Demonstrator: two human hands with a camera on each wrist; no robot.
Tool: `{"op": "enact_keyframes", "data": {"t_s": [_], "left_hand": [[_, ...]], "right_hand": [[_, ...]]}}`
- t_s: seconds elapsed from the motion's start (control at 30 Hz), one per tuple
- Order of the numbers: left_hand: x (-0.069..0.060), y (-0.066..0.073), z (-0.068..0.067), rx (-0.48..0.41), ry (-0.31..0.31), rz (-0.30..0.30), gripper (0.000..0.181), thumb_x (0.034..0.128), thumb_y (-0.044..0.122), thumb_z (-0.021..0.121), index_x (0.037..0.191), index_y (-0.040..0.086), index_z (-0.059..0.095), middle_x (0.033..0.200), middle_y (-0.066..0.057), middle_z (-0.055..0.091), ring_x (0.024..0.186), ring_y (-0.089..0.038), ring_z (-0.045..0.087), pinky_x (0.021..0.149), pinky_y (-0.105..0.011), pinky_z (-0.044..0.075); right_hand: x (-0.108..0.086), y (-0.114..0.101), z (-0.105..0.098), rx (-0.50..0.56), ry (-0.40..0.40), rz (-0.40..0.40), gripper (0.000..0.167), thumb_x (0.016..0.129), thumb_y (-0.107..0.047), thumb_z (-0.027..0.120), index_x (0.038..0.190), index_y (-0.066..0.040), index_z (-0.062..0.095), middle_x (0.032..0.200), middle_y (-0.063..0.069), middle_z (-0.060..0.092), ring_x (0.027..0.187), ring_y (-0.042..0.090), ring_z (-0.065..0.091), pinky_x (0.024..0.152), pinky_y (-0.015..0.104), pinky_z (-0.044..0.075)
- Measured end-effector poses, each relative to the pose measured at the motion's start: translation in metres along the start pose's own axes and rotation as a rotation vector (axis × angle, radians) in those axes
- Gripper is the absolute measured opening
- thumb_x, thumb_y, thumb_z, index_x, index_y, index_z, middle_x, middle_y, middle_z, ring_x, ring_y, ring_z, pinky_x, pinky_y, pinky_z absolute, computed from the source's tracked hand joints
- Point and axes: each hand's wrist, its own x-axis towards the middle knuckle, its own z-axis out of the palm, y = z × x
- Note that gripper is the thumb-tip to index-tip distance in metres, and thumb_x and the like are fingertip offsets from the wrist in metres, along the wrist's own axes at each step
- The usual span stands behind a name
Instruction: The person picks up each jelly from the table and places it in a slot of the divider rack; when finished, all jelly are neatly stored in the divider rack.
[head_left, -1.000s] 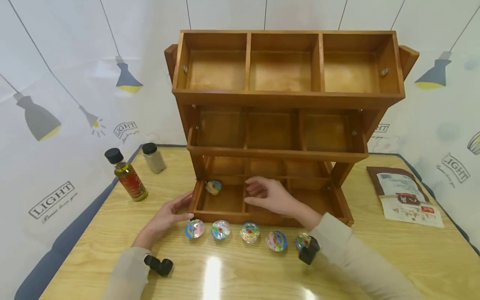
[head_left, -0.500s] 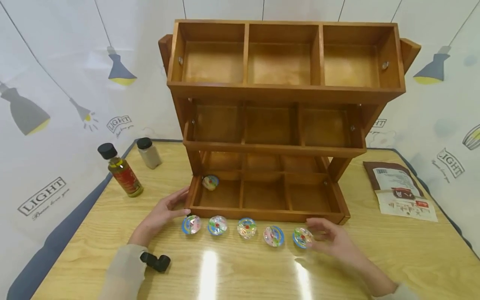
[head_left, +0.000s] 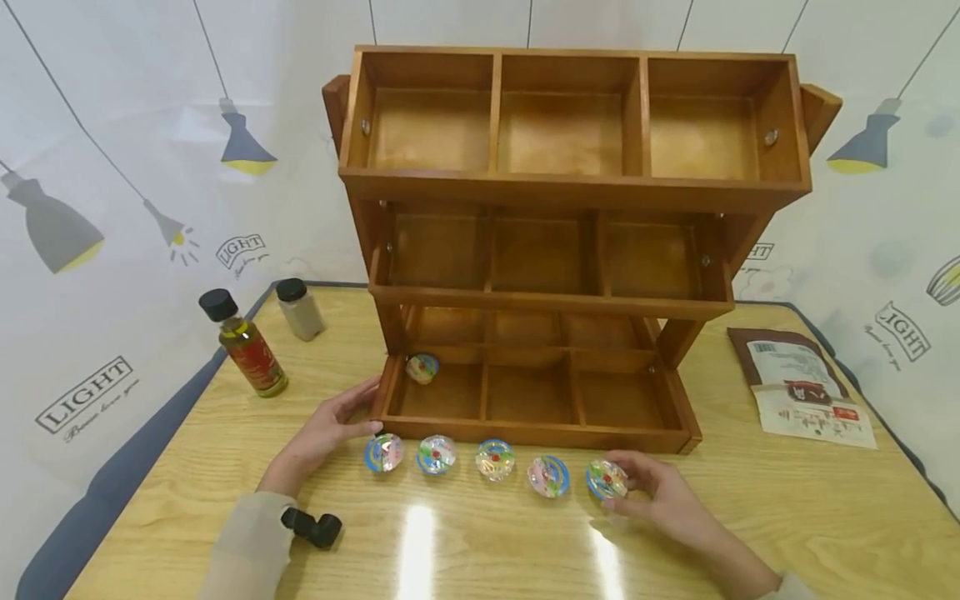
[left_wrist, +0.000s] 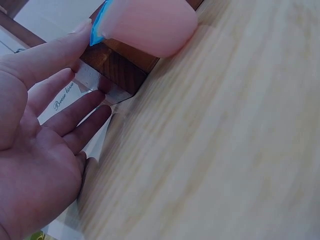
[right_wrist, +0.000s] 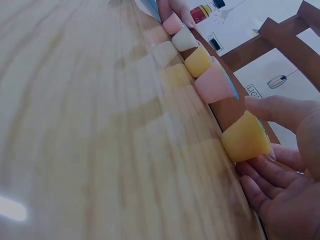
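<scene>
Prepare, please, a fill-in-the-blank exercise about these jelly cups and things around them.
Before the wooden rack is a row of ____ jelly cups.
The right hand is at the row's ____ end.
Another jelly cup lies in the bottom tier's ____-hand compartment.
The oil bottle has a ____ cap.

Missing words: five; right; left; black.

Nook: wood-grain table (head_left: 517, 550), lamp-print backdrop (head_left: 157, 142)

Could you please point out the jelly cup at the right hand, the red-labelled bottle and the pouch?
Yellow jelly cup (right_wrist: 244, 139), right wrist view: middle of its side.
Red-labelled bottle (head_left: 252, 358), head view: its label.
Pouch (head_left: 806, 390), head view: its printed front.
</scene>
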Motion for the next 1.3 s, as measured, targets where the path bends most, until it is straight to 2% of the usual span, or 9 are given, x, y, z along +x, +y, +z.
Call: {"op": "enact_keyframes", "data": {"t_s": [0.3, 0.53, 0.57, 0.7, 0.77, 0.87, 1.1, 1.2, 1.3], "left_hand": [[-0.002, 0.002, 0.000, 0.017, 0.002, 0.002, 0.070, 0.0778, 0.022, 0.067, 0.139, 0.020, 0.032, 0.141, -0.012, 0.035, 0.130, -0.028, 0.030, 0.106, -0.047, 0.019], [-0.003, 0.002, 0.000, 0.007, 0.007, -0.001, 0.070, 0.0776, 0.022, 0.067, 0.139, 0.019, 0.032, 0.141, -0.012, 0.035, 0.131, -0.027, 0.028, 0.107, -0.047, 0.017], [-0.004, 0.002, 0.000, 0.007, 0.009, -0.004, 0.071, 0.0776, 0.023, 0.067, 0.139, 0.020, 0.032, 0.141, -0.012, 0.035, 0.131, -0.027, 0.028, 0.107, -0.047, 0.017], [-0.005, 0.003, -0.001, 0.008, 0.017, -0.015, 0.071, 0.0776, 0.024, 0.067, 0.139, 0.020, 0.031, 0.142, -0.011, 0.034, 0.131, -0.027, 0.027, 0.108, -0.048, 0.017], [-0.006, 0.003, -0.002, 0.009, 0.024, -0.025, 0.072, 0.0769, 0.025, 0.068, 0.139, 0.021, 0.031, 0.141, -0.011, 0.034, 0.131, -0.026, 0.028, 0.108, -0.047, 0.018], [-0.006, 0.003, -0.003, 0.013, 0.030, -0.039, 0.073, 0.0760, 0.027, 0.068, 0.139, 0.022, 0.031, 0.141, -0.009, 0.035, 0.131, -0.025, 0.029, 0.108, -0.047, 0.018], [-0.006, 0.003, -0.004, 0.026, 0.040, -0.017, 0.071, 0.0768, 0.024, 0.068, 0.138, 0.019, 0.032, 0.140, -0.012, 0.036, 0.130, -0.027, 0.030, 0.107, -0.048, 0.020], [-0.005, 0.001, -0.003, 0.034, 0.047, -0.007, 0.070, 0.0773, 0.023, 0.068, 0.138, 0.018, 0.033, 0.139, -0.012, 0.037, 0.129, -0.027, 0.031, 0.106, -0.047, 0.021], [-0.004, 0.000, 0.000, 0.039, 0.043, 0.003, 0.069, 0.0777, 0.023, 0.067, 0.138, 0.018, 0.034, 0.139, -0.012, 0.038, 0.129, -0.026, 0.032, 0.106, -0.045, 0.022]], "right_hand": [[-0.001, -0.001, 0.000, -0.002, 0.021, 0.007, 0.051, 0.069, -0.011, 0.074, 0.113, 0.003, 0.052, 0.097, 0.012, 0.063, 0.082, -0.001, 0.056, 0.073, 0.018, 0.049], [0.011, -0.018, -0.007, 0.138, 0.094, 0.089, 0.050, 0.071, -0.008, 0.072, 0.116, 0.004, 0.052, 0.095, -0.011, 0.062, 0.080, 0.002, 0.058, 0.069, 0.020, 0.050], [0.015, -0.024, -0.008, 0.131, 0.092, 0.077, 0.050, 0.072, -0.009, 0.072, 0.116, 0.003, 0.052, 0.097, -0.008, 0.063, 0.080, 0.003, 0.058, 0.069, 0.021, 0.051], [0.043, -0.045, -0.004, 0.131, 0.039, 0.024, 0.051, 0.072, -0.012, 0.072, 0.117, -0.002, 0.053, 0.104, 0.005, 0.063, 0.079, 0.005, 0.059, 0.069, 0.022, 0.051], [0.062, -0.054, 0.003, 0.140, -0.001, 0.002, 0.051, 0.072, -0.012, 0.072, 0.118, -0.001, 0.052, 0.106, 0.015, 0.061, 0.078, 0.007, 0.059, 0.068, 0.022, 0.051], [0.094, -0.065, 0.018, 0.124, -0.058, 0.000, 0.054, 0.072, -0.013, 0.073, 0.119, 0.000, 0.051, 0.105, 0.019, 0.060, 0.081, 0.011, 0.060, 0.070, 0.022, 0.051], [0.166, -0.091, 0.069, -0.063, -0.172, 0.026, 0.057, 0.068, -0.019, 0.076, 0.118, 0.000, 0.054, 0.106, 0.013, 0.063, 0.089, 0.020, 0.061, 0.075, 0.024, 0.051], [0.185, -0.094, 0.089, -0.163, -0.232, 0.038, 0.059, 0.069, -0.020, 0.076, 0.119, -0.001, 0.053, 0.111, 0.012, 0.061, 0.094, 0.022, 0.060, 0.079, 0.028, 0.050], [0.194, -0.093, 0.103, -0.285, -0.298, 0.054, 0.059, 0.069, -0.020, 0.075, 0.119, 0.001, 0.053, 0.114, 0.013, 0.058, 0.099, 0.024, 0.057, 0.083, 0.032, 0.048]]}}
